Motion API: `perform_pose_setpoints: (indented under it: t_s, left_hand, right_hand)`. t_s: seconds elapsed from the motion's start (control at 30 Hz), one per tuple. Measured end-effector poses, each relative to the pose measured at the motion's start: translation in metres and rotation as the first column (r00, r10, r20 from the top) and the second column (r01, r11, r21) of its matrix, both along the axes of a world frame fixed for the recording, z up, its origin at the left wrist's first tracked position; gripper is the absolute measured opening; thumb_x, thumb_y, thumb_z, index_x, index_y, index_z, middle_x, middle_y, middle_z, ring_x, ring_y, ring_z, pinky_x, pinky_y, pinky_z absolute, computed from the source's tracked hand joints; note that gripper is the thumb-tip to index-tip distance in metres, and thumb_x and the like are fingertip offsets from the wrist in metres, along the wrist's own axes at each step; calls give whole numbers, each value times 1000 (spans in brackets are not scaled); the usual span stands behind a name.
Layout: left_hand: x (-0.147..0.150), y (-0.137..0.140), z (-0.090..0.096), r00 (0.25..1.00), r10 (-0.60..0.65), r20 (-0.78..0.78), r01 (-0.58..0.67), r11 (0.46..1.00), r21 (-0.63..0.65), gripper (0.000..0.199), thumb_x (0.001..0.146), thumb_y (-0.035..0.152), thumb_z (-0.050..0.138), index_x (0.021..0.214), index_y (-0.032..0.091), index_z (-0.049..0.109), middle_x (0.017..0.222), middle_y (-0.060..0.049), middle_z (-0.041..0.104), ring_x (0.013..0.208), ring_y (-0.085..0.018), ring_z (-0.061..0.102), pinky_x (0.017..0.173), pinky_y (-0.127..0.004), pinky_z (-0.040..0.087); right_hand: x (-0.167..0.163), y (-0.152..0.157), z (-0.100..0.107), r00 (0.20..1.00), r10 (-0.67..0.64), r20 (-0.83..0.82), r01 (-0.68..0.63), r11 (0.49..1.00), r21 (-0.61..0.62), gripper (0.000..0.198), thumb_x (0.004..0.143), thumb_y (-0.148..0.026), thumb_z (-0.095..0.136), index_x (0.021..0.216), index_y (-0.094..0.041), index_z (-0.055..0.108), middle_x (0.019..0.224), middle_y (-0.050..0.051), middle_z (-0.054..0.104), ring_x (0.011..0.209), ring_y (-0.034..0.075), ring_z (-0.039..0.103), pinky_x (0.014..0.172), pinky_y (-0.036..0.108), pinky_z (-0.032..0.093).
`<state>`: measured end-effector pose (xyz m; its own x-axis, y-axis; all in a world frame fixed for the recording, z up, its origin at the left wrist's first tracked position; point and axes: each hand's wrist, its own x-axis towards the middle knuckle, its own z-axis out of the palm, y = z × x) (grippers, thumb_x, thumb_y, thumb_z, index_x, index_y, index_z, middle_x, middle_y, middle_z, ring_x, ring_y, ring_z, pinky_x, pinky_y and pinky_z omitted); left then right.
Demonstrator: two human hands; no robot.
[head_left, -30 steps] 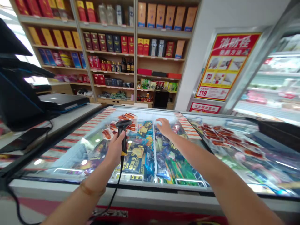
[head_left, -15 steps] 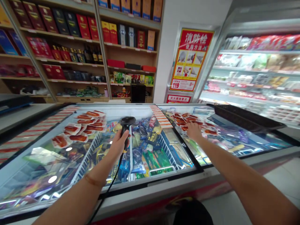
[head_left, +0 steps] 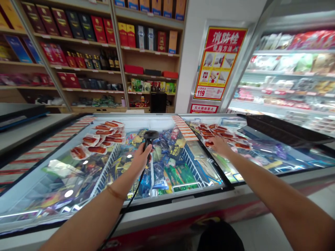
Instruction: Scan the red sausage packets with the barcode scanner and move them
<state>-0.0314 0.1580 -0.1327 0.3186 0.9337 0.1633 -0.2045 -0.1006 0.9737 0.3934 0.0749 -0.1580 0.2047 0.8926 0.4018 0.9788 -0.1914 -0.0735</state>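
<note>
My left hand (head_left: 142, 157) is closed around the handle of a black barcode scanner (head_left: 151, 135), held above the freezer's glass lid with its cord trailing down towards me. My right hand (head_left: 221, 145) is over the right-hand lid, its fingers bent onto a sealed sausage pack (head_left: 209, 143) at the near edge of a spread pile of sausage packs (head_left: 222, 130). The fingertips are partly hidden, but they appear to pinch the pack. Another group of sausage packs (head_left: 104, 134) lies on the left part of the glass, left of the scanner.
Under the freezer's glass are white wire baskets (head_left: 192, 165) of bagged frozen goods. A black tray-like object (head_left: 285, 129) rests at the right. Shelves of boxed bottles (head_left: 94, 29) and a red fire-hydrant poster (head_left: 220, 62) stand behind. A lit chiller (head_left: 293, 76) is at right.
The whole scene has shifted slightly to the right in view as my head turned. The left hand still holds the scanner, and the right hand stays at the same sausage pack.
</note>
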Motion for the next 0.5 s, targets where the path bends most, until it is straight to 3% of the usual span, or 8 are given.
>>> perform_pose_setpoints:
  t_s: [0.1,0.17,0.3,0.4,0.5]
  left_hand:
    - [2,0,-1,1000,8,4,-8,1000,16,47,69,58,68,90,18,52,66,5,55,40,-6,45,38,-20,33]
    - [3,0,-2,1000,15,6,-15,999,31,45,70,57,67,87,18,53,65,4,55,39,-6,44,38,-20,32]
    - [4,0,-5,1000,-14,-6,15,998,67,42,72,56,66,85,18,52,66,4,54,40,-6,44,38,-20,33]
    - [3,1,-7,999,-39,-29,41,997,69,43,74,56,65,87,18,52,69,4,55,40,-6,45,38,-20,34]
    - [0,0,-6,999,-40,-34,42,998,40,45,71,57,66,90,18,52,69,4,56,40,-6,45,37,-20,33]
  right_hand:
    - [-8,5,5,997,-37,-64,43,995,95,26,81,-27,54,103,-16,63,107,17,66,103,35,59,89,50,43]
    - [-25,17,9,989,10,-150,16,986,167,28,83,-27,53,107,-15,60,108,17,65,102,31,61,88,45,45]
    - [-93,53,18,936,248,-249,-207,962,178,27,86,-27,54,111,-16,57,112,13,63,101,24,61,88,37,46]
    - [-150,79,18,879,428,-210,-408,903,134,26,85,-25,58,111,-20,59,112,8,65,101,23,61,89,36,45]
    - [-184,95,9,883,433,-181,-411,900,147,33,84,-24,61,117,-22,58,115,8,65,105,24,60,91,38,44]
